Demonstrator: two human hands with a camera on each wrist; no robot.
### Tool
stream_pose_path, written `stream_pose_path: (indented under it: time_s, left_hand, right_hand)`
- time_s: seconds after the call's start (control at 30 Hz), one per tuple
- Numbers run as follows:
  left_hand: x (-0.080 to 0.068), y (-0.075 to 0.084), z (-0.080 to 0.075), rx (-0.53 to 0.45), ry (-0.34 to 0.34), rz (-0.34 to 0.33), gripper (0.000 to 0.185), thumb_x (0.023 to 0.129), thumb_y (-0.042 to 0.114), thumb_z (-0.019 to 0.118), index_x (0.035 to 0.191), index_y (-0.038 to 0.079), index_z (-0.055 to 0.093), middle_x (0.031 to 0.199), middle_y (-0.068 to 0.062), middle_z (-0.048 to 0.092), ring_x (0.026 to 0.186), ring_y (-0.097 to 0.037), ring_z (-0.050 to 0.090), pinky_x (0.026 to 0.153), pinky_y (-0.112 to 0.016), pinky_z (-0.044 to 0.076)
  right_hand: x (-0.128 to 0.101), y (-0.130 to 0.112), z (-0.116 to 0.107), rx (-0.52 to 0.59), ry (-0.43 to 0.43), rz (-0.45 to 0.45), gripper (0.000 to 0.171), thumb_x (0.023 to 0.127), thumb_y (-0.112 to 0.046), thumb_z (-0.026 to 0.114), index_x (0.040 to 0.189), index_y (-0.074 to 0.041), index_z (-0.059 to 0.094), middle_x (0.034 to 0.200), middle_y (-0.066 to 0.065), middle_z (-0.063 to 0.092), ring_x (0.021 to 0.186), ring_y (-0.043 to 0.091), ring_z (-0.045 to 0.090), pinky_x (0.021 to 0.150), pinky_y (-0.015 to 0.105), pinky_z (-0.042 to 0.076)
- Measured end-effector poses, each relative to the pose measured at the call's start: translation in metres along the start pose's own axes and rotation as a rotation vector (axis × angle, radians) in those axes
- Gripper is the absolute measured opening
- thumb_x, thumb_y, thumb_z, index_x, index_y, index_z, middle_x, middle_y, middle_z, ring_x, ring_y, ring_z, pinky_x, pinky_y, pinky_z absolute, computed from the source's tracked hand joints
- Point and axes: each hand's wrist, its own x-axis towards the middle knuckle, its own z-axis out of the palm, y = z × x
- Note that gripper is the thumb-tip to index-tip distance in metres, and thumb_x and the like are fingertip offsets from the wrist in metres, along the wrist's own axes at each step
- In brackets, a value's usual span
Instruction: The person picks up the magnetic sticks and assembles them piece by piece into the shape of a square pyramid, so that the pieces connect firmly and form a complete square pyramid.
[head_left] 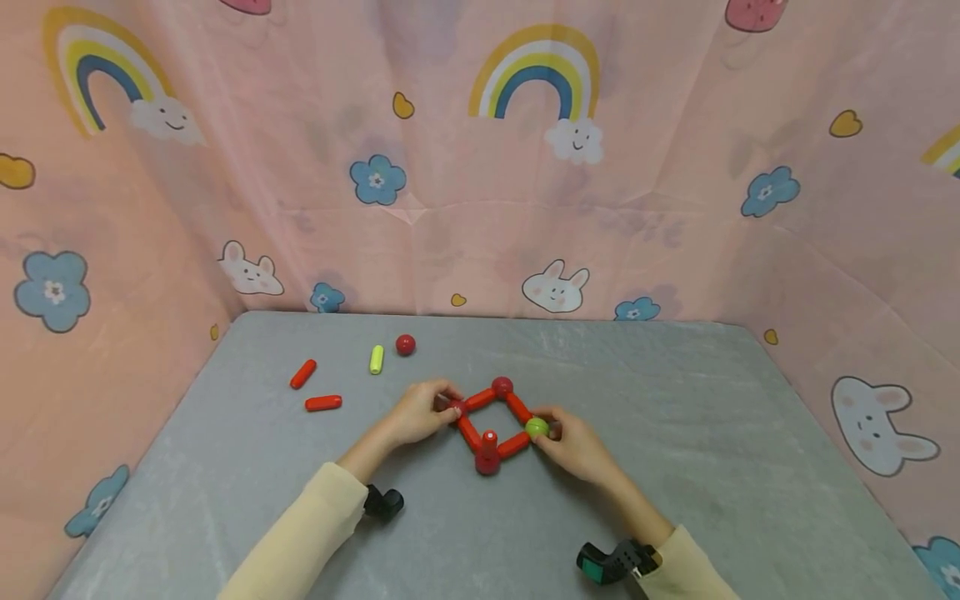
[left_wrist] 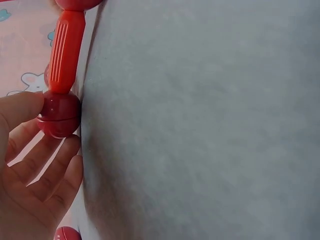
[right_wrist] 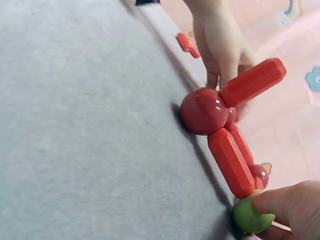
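Note:
Four-sided and made of red rods joined by balls, a frame (head_left: 481,400) lies on the grey table. My left hand (head_left: 422,412) pinches the red ball (left_wrist: 60,112) at its left corner between thumb and fingers. At the right corner, my right hand (head_left: 576,446) grips the green ball (right_wrist: 250,214) with thumb and fingertips. The near corner is another red ball (head_left: 487,461), from which an extra red rod (right_wrist: 254,82) sticks up. A further red ball (head_left: 502,386) forms the far corner.
Left of the frame lie two loose red rods, one (head_left: 303,374) slanted and one (head_left: 323,403) nearly level. Behind them are a short yellow-green rod (head_left: 377,360) and a loose red ball (head_left: 406,344). A pink patterned cloth (head_left: 465,233) hangs around the table (head_left: 720,467).

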Motion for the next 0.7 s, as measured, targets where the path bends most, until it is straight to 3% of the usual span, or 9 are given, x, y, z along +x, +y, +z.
stream_pose_path:
  time_s: [0.37,0.7]
  left_hand:
    - [-0.017,0.001,-0.003,-0.008,-0.006,-0.02,0.016,0.083,0.01,0.066,0.099,0.009,0.064,0.086,-0.001,0.064,0.073,-0.01,0.058,0.058,-0.023,0.047]
    - [-0.025,0.004,-0.002,-0.006,-0.026,-0.031,0.015,0.083,0.013,0.066,0.098,0.013,0.063,0.083,0.001,0.063,0.07,-0.011,0.056,0.054,-0.025,0.047]
  right_hand:
    - [0.016,0.004,0.001,0.018,-0.002,0.028,0.032,0.083,-0.006,0.063,0.115,-0.005,0.06,0.112,0.012,0.062,0.088,0.019,0.059,0.073,0.034,0.049]
    - [0.023,0.005,0.002,0.024,0.015,0.005,0.031,0.084,-0.004,0.062,0.114,-0.002,0.06,0.112,0.013,0.062,0.084,0.018,0.058,0.071,0.03,0.048]
